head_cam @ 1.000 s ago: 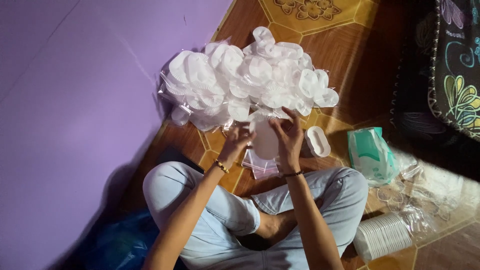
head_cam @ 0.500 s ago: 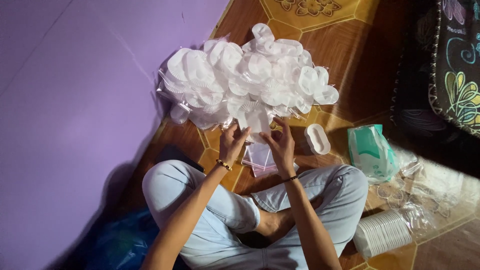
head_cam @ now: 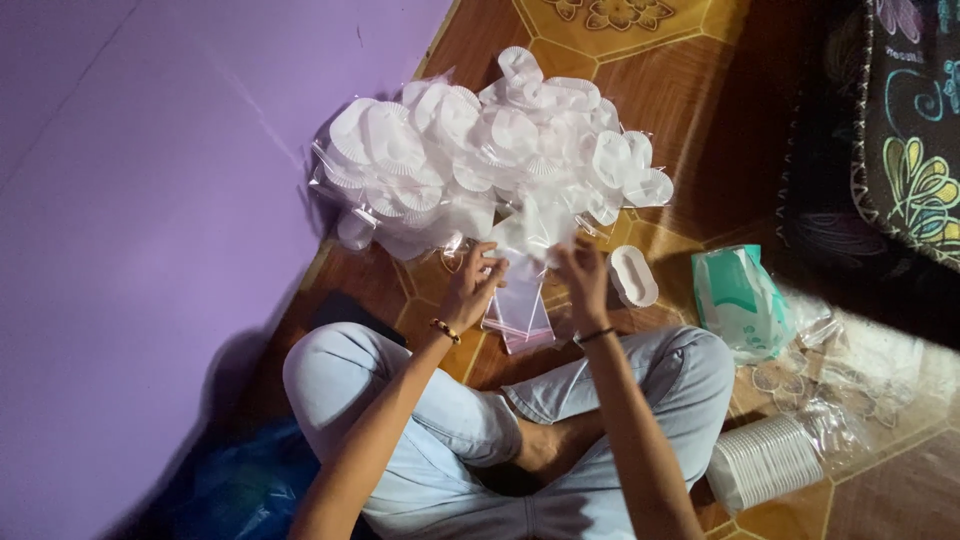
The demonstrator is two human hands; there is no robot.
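Both hands have dropped from the pile's edge since 1 second ago. The left hand [head_cam: 472, 285] and right hand [head_cam: 583, 278] pinch 1 clear plastic sleeve [head_cam: 522, 300], hanging at 6 o'clock of the heap of bagged white paper plates [head_cam: 480, 160]; bagging continues.

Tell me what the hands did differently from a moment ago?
A second ago both hands held a white plate up by the pile. Now the plate is gone from them, and the left hand and right hand pinch the top of a clear plastic bag above the flat bags on the floor. The pile of bagged plates, the single plate, the green packet and the plate stack stayed put.
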